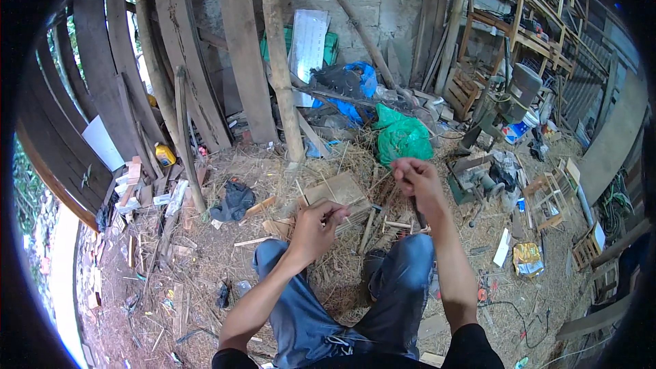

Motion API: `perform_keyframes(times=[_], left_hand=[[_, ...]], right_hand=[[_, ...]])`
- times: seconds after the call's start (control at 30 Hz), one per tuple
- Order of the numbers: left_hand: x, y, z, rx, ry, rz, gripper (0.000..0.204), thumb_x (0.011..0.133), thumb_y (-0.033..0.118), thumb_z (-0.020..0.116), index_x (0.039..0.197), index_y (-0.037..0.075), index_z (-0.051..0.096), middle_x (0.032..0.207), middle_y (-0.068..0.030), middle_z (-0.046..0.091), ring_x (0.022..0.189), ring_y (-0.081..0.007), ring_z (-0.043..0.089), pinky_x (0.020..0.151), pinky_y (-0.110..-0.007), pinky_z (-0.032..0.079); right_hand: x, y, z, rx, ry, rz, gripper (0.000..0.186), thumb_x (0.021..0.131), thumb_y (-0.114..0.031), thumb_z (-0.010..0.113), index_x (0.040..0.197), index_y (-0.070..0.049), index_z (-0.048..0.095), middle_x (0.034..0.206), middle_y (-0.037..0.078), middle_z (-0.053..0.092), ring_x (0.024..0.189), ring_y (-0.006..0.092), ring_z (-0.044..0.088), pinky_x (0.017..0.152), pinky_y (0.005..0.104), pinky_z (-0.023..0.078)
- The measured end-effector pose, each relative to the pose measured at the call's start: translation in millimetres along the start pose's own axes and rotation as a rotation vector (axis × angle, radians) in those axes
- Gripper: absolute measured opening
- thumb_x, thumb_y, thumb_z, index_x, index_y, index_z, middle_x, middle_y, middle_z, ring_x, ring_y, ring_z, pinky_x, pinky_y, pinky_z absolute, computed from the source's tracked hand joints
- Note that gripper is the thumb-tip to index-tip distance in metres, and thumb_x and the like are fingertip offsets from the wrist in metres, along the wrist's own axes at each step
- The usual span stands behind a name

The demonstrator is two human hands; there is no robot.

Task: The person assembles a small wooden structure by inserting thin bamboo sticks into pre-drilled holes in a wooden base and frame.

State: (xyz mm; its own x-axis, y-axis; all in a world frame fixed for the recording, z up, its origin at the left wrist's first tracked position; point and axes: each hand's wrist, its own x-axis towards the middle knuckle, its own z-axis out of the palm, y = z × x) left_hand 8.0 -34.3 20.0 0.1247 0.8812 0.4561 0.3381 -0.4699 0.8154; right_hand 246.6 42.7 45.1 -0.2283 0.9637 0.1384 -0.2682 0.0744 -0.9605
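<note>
A thin stick (302, 192) juts from the clenched left fingers (334, 212) — right fingers (406, 167) curled, contents unclear.

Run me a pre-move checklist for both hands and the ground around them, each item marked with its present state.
1. Left hand gripping the thin stick: ok, its fingers are closed around it.
2. Right hand grip: cannot tell; the fingers are curled, but what they may hold is unclear.
3. Hands apart from each other: ok, a gap shows between them.
4. Hands gloved: not ok, both are bare.
5. Right hand free of the green plastic bag: cannot tell; they sit close together in this view.
6. Ground tidy: not ok; straw and a dark cloth lie on it.
</note>
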Motion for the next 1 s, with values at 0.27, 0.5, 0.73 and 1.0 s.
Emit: perform_keyframes(times=[0.27,0.5,0.73,1.0], left_hand=[[8.4,2.6,9.4,0.083,-0.002,0.016,0.01,0.088,0.006,0.06,0.091,-0.002,0.065,0.075,-0.0086,0.062,0.069,-0.0125,0.058,0.064,-0.027,0.046],[9.6,9.2,5.7,-0.126,-0.099,-0.175,0.013,0.09,0.01,0.059,0.094,-0.002,0.065,0.075,-0.0065,0.061,0.066,-0.0111,0.055,0.061,-0.026,0.045],[12.7,3.9,9.2,-0.003,0.015,-0.037,0.012,0.09,0.009,0.06,0.093,-0.002,0.065,0.078,-0.0072,0.061,0.068,-0.0106,0.055,0.061,-0.025,0.044],[5.8,-8.5,2.4,-0.121,-0.065,-0.114,0.014,0.09,0.011,0.06,0.093,0.0,0.067,0.076,-0.0071,0.067,0.067,-0.0108,0.059,0.062,-0.027,0.046]], right_hand=[[-16.6,16.9,31.2,-0.011,-0.005,0.065,0.021,0.094,-0.018,0.056,0.099,0.001,0.063,0.072,-0.003,0.057,0.051,0.003,0.039,0.044,0.0185,0.028],[-9.5,12.0,16.7,0.066,0.033,-0.007,0.018,0.094,-0.015,0.056,0.093,0.0,0.064,0.073,-0.001,0.058,0.05,0.0019,0.039,0.043,0.0186,0.026],[-26.2,24.2,49.1,-0.025,-0.073,0.087,0.02,0.092,-0.02,0.059,0.097,-0.001,0.065,0.073,-0.003,0.058,0.053,0.0026,0.041,0.046,0.0183,0.03],[-14.0,16.5,29.4,-0.031,-0.005,0.101,0.019,0.093,-0.018,0.058,0.095,-0.001,0.065,0.07,-0.003,0.058,0.05,0.0025,0.04,0.044,0.0187,0.028]])
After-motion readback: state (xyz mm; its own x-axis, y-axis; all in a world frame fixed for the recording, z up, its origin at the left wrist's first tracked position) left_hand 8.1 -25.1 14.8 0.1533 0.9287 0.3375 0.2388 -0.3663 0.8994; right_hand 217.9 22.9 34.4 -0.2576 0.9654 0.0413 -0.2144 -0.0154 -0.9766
